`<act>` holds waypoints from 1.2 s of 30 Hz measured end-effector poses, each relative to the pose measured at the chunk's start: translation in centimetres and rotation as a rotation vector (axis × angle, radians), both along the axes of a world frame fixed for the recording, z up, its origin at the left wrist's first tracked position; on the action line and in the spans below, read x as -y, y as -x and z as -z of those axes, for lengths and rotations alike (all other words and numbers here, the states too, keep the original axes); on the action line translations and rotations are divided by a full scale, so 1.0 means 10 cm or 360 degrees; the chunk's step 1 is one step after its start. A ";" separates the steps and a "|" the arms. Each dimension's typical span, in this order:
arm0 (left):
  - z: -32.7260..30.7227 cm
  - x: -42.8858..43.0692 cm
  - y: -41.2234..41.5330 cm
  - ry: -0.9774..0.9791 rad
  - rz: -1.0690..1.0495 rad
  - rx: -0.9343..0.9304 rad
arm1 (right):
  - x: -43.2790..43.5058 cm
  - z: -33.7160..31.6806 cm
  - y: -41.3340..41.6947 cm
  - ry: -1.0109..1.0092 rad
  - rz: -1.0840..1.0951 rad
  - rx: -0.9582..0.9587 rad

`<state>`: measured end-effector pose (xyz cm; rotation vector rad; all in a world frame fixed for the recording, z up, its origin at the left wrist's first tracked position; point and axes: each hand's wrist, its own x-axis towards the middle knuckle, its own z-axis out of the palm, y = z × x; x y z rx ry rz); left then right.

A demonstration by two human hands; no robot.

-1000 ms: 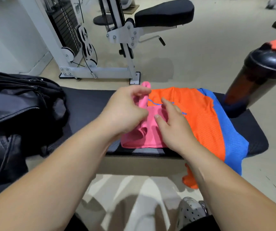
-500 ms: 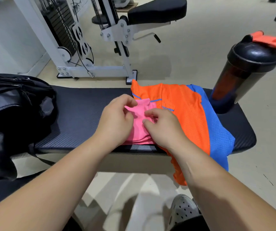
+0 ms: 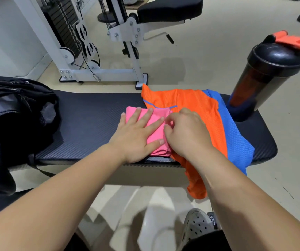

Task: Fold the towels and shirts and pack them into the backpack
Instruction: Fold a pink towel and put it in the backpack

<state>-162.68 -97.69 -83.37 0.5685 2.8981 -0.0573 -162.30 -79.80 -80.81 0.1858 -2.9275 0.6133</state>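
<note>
Towels: 1 pink (image 3: 156, 124) | shirts: 2 | left hand (image 3: 136, 136) flat, grip open | right hand (image 3: 187, 134) grip pinching towel

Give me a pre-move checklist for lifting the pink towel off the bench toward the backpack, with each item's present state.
1. Pink towel folded compact: ok, a small flat rectangle on the bench.
2. Left hand holding the fold: ok, lies flat on the towel, fingers spread.
3. Right hand has a grip: cannot tell, fingers curled at the towel's right edge.
4. Towel free of the orange shirt: not ok, its right edge meets or overlaps the shirt.
5. Path to the backpack: ok, bare bench between.
6. Backpack open: cannot tell.
</note>
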 end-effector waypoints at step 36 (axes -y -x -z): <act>-0.48 0.97 0.32 -0.0399 -0.0112 0.0333 | 0.59 -0.13 0.35 -0.0238 -0.0664 0.0532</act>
